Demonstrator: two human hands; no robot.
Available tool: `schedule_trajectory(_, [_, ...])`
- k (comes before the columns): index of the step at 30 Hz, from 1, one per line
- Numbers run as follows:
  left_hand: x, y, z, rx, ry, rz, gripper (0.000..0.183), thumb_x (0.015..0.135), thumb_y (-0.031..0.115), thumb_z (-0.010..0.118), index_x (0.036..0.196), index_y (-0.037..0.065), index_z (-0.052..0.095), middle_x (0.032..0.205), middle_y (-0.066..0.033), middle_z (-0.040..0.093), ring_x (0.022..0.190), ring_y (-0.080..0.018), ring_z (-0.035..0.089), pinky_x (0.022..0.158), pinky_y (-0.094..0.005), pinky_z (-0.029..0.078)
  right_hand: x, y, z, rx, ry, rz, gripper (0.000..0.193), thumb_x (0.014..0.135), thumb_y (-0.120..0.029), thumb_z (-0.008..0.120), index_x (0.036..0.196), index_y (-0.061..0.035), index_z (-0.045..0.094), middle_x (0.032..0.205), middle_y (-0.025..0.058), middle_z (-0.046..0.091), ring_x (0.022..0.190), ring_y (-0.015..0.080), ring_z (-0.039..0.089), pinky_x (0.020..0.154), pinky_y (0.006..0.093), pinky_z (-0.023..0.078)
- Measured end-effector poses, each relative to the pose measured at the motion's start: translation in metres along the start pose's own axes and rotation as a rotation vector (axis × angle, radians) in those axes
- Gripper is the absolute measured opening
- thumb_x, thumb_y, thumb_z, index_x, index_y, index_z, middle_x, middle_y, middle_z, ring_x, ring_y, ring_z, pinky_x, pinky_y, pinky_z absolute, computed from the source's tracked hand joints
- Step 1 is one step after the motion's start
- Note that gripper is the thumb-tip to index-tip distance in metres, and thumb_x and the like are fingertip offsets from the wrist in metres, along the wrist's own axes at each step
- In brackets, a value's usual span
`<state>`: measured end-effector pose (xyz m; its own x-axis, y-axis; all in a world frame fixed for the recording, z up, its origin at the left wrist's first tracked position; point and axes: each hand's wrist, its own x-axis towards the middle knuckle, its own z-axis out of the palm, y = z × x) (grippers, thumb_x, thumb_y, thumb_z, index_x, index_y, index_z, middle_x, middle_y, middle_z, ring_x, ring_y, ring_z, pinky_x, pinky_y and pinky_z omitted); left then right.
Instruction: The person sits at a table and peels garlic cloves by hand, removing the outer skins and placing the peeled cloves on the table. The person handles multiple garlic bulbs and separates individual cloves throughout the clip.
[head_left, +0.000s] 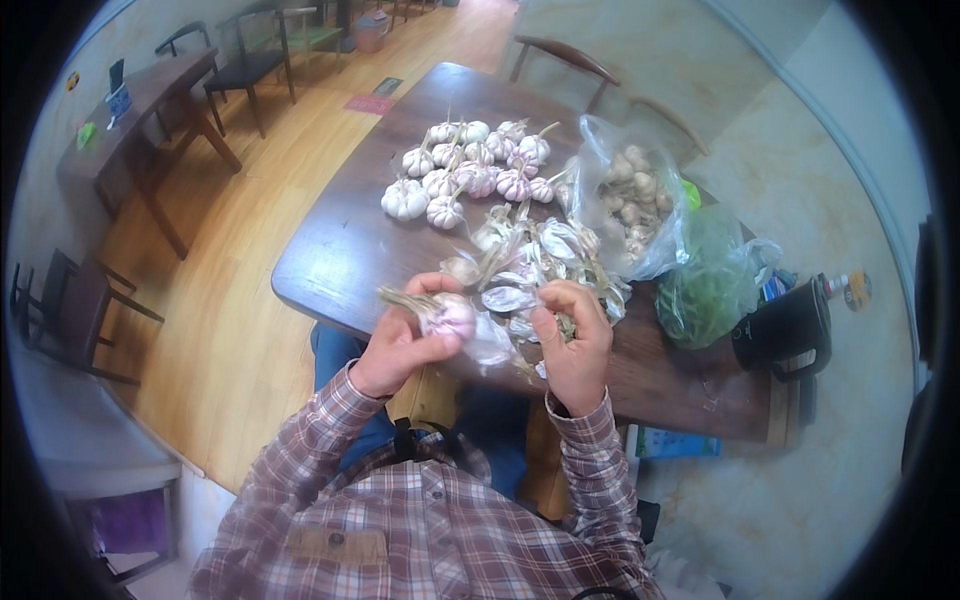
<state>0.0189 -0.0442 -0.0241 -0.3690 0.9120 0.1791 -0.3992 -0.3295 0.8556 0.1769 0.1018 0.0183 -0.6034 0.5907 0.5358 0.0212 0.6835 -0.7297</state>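
My left hand (405, 345) is wrapped round a garlic bulb (452, 316), white and purple, its dry stem pointing left. A thin, pale piece of papery skin (490, 342) shows just right of the bulb, between my hands. The thumb and forefinger of my right hand (577, 345) are pinched together; whatever lies between them is too small to make out. Beyond both hands spreads a heap of peeled-off garlic skins (560, 240). Farther back, several whole garlic bulbs (478, 180) sit grouped on the dark wooden table (335, 255).
A clear plastic bag (632, 205) of garlic stands right of the bulbs. Next to it are a green bag (708, 290) and a black kettle (785, 330). Chairs (250, 65) and another table (150, 95) stand at the far left; a chair (566, 58) backs the table's far side.
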Motion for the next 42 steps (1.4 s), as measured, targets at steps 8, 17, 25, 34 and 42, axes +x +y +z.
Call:
schedule_trajectory(8, [-0.007, 0.011, -0.003, 0.257, -0.306, 0.017, 0.055, 0.086, 0.008, 0.073, 0.133, 0.001, 0.045, 0.119, -0.0050, 0.054, 0.111, -0.0121, 0.054, 0.096, -0.0304, 0.045, 0.009, -0.047, 0.005, 0.129, -0.378, -0.072, 0.025, 0.080, -0.002, 0.073, 0.105, -0.0014, 0.070, 0.093, 0.0123, 0.064, 0.078, 0.0257, 0.063, 0.072, 0.0338, 0.050])
schedule_trajectory(17, [-0.014, 0.015, 0.006, 0.163, -0.228, -0.144, 0.049, 0.085, 0.008, 0.072, 0.128, -0.001, 0.050, 0.110, -0.0066, 0.058, 0.105, -0.0126, 0.056, 0.091, -0.0289, 0.046, -0.002, -0.032, 0.007, 0.158, -0.422, 0.006, 0.016, 0.081, -0.005, 0.073, 0.095, 0.0017, 0.069, 0.085, 0.0085, 0.063, 0.075, 0.0188, 0.061, 0.068, 0.0292, 0.048])
schedule_trajectory(25, [-0.015, 0.005, 0.012, 0.484, -0.168, 0.122, 0.048, 0.084, 0.012, 0.070, 0.125, -0.003, 0.050, 0.107, -0.0124, 0.060, 0.095, -0.0170, 0.059, 0.085, -0.0316, 0.048, -0.007, -0.027, 0.001, 0.150, -0.463, -0.024, 0.015, 0.083, -0.012, 0.074, 0.089, -0.0012, 0.065, 0.079, 0.0114, 0.060, 0.069, 0.0263, 0.061, 0.063, 0.0352, 0.048])
schedule_trajectory(34, [-0.023, 0.008, 0.016, 0.560, -0.199, -0.037, 0.040, 0.092, 0.015, 0.062, 0.126, -0.001, 0.048, 0.102, -0.0105, 0.060, 0.093, -0.0145, 0.058, 0.081, -0.0301, 0.048, -0.020, -0.026, 0.001, 0.000, -0.473, -0.009, 0.013, 0.087, -0.012, 0.068, 0.085, -0.0016, 0.061, 0.079, 0.0153, 0.062, 0.069, 0.0312, 0.063, 0.061, 0.0368, 0.048])
schedule_trajectory(42, [-0.030, 0.003, 0.014, 0.233, -0.243, -0.192, 0.038, 0.096, 0.015, 0.056, 0.130, 0.002, 0.047, 0.105, -0.0040, 0.058, 0.091, -0.0092, 0.056, 0.078, -0.0251, 0.048, -0.043, -0.025, 0.010, 0.517, -0.396, 0.444, 0.022, 0.098, -0.012, 0.058, 0.078, -0.0013, 0.057, 0.065, 0.0032, 0.060, 0.052, 0.0078, 0.056, 0.049, 0.0234, 0.046])
